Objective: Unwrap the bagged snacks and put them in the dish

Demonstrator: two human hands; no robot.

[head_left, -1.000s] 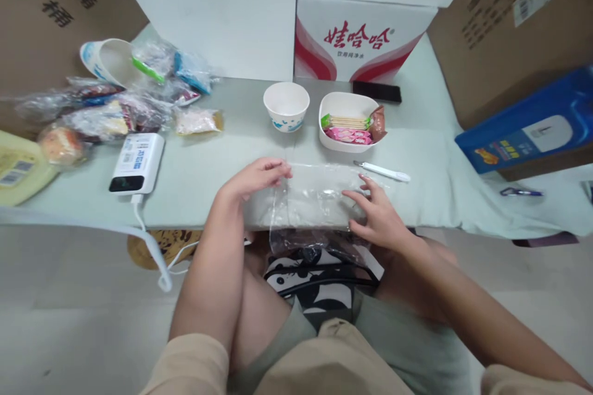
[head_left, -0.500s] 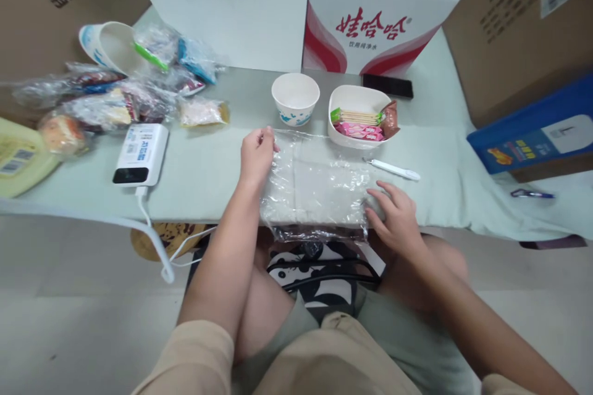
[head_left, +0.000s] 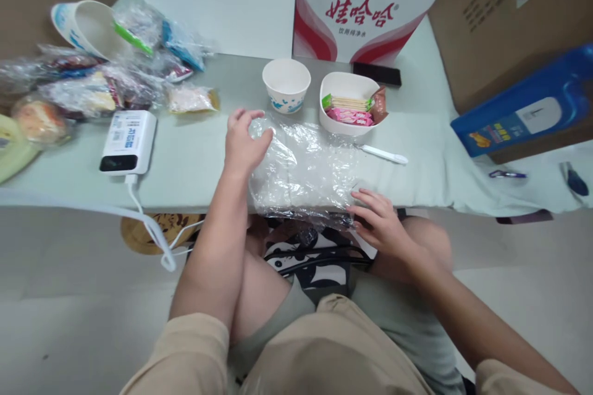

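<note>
A crumpled clear plastic bag (head_left: 303,166) lies on the pale green table (head_left: 194,160) at its near edge. My left hand (head_left: 243,142) grips the bag's far left corner with curled fingers. My right hand (head_left: 377,222) holds the bag's near right edge at the table's rim, fingers pressed on the plastic. Just beyond the bag stand a white paper bowl (head_left: 286,84) and a white dish (head_left: 347,129) holding wrapped snacks (head_left: 349,110). A white pen-like tool (head_left: 383,154) lies to the right of the bag.
A white power bank (head_left: 127,141) with its cable sits at left, near a heap of bagged snacks (head_left: 106,77) and a tipped paper cup (head_left: 86,26). A black phone (head_left: 376,74), a red-and-white carton (head_left: 364,12), brown boxes and a blue box (head_left: 523,111) ring the back and right.
My left hand has moved away from me along the table, drawing the bag's far corner up toward the bowl. My right hand slid back to the table's near edge. The bag now looks more crumpled.
</note>
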